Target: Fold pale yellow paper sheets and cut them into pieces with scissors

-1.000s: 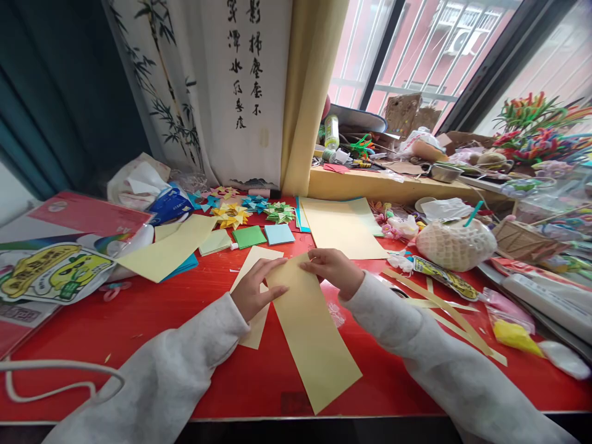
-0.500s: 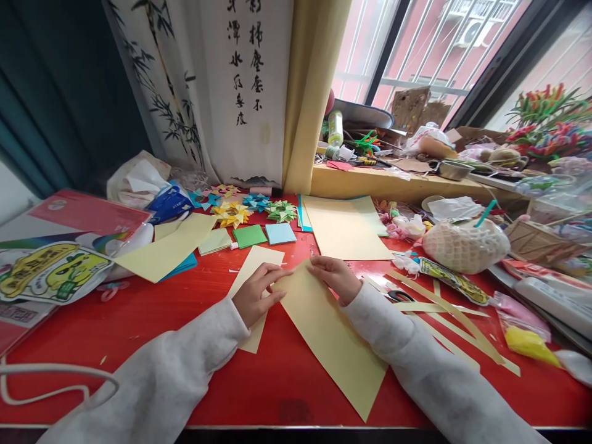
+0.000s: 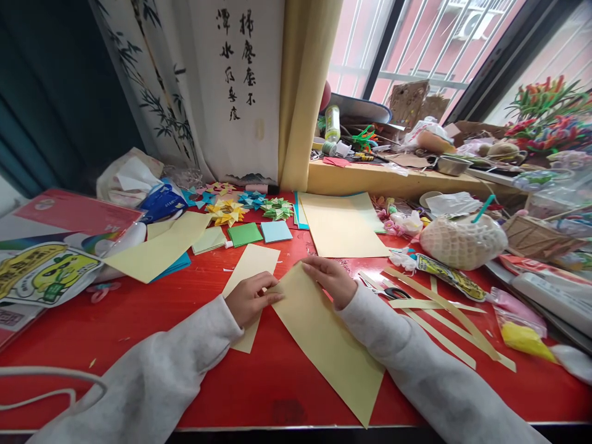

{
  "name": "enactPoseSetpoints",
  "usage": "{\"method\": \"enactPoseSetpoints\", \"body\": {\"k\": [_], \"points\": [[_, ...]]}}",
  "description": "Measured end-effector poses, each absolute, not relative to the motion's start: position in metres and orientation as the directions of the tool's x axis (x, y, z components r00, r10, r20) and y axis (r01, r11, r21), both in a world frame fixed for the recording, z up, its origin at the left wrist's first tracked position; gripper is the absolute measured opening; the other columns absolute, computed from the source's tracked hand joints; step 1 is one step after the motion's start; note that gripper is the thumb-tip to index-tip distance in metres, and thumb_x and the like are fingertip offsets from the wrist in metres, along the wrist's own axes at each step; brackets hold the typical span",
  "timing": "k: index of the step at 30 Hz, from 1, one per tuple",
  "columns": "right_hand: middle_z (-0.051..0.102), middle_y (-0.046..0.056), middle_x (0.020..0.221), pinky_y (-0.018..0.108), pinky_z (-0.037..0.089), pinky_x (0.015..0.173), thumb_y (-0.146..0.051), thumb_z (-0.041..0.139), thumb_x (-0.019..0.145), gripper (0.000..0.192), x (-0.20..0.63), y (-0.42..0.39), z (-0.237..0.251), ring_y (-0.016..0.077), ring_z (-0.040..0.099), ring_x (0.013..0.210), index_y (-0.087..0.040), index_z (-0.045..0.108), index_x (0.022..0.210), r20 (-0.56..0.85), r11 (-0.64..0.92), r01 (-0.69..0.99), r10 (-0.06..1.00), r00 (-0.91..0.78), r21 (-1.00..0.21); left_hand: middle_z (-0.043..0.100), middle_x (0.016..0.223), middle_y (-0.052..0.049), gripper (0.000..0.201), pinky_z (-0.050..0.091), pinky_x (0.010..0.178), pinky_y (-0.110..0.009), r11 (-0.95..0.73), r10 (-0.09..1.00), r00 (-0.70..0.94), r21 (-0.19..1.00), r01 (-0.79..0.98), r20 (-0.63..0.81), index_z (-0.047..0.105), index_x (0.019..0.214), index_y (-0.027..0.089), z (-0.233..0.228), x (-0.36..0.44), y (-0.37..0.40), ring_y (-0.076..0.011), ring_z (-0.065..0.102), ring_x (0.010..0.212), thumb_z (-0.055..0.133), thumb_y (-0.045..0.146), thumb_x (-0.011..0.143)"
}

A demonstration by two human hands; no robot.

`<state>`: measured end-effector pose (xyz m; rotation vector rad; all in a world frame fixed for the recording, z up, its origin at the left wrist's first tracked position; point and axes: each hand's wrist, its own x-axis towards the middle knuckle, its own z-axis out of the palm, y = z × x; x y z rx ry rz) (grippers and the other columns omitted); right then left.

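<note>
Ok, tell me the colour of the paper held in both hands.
The paper is plain pale yellow, as the head view shows best.

You had a calligraphy scroll (image 3: 208, 92) hanging behind the bench (image 3: 139, 302), a netted coconut (image 3: 460, 243) with a teal straw (image 3: 484, 208), and pipe-cleaner flowers (image 3: 550, 131) by the window (image 3: 416, 52).

Long pale-yellow paper sheet (image 3: 330, 342): lower end swung rightward along bottom of frame. Black-handled metal scissors (image 3: 385, 291), right of frame centre, now more exposed.
</note>
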<state>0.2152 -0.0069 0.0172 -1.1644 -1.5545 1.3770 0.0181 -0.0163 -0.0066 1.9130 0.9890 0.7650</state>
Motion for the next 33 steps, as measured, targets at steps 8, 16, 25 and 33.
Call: {"method": "enactPoseSetpoints", "body": {"k": [8, 16, 25, 33], "points": [[0.058, -0.001, 0.061, 0.023, 0.041, 0.050, -0.049, 0.063, 0.059, 0.036, 0.228, -0.005, 0.021, 0.0115, 0.053, 0.054, -0.014, 0.057, 0.067, -0.234, -0.128, 0.233, 0.824, -0.517, -0.964, 0.052, 0.089, -0.005, 0.020, 0.040, 0.050, -0.023, -0.290, 0.867, 0.471, 0.933, 0.213, 0.161, 0.063, 0.076, 0.019, 0.008, 0.010, -0.016, -0.0110, 0.047, 0.060, 0.053, 0.035, 0.072], [0.064, 0.003, 0.076, 0.027, 0.047, 0.060, -0.045, 0.061, 0.064, 0.035, 0.238, -0.002, 0.018, 0.0155, 0.060, 0.065, -0.014, 0.062, 0.080, -0.245, -0.176, 0.177, 0.794, -0.556, -0.968, 0.058, 0.066, -0.005, 0.040, 0.044, 0.055, -0.027, 0.009, 0.835, 0.542, 0.989, 0.151, -0.091, 0.061, 0.053, 0.017, 0.013, 0.005, -0.012, -0.0166, 0.054, 0.062, 0.043, 0.047, 0.072], [0.065, 0.003, 0.085, 0.028, 0.049, 0.064, -0.037, 0.065, 0.060, 0.038, 0.253, -0.005, 0.031, 0.0169, 0.061, 0.072, -0.016, 0.062, 0.091, -0.270, -0.060, 0.320, 0.691, -0.670, -0.946, 0.064, 0.093, -0.005, 0.032, 0.046, 0.071, -0.030, 0.184, 0.746, 0.610, 0.963, 0.196, -0.267, 0.063, 0.096, 0.019, 0.016, -0.008, -0.006, -0.0191, 0.059, 0.081, 0.062, 0.025, 0.065], [0.063, 0.005, 0.087, 0.029, 0.049, 0.065, -0.038, 0.058, 0.068, 0.027, 0.262, 0.012, 0.014, 0.0160, 0.059, 0.076, -0.017, 0.062, 0.085, -0.209, -0.023, 0.402, 0.881, -0.425, -0.915, 0.062, 0.098, 0.003, 0.025, 0.044, 0.082, -0.030, -0.622, 0.716, -0.026, 0.654, 0.431, 0.698, 0.064, 0.089, 0.027, 0.037, -0.018, -0.023, -0.0164, 0.055, 0.094, 0.048, 0.014, 0.075]]}}
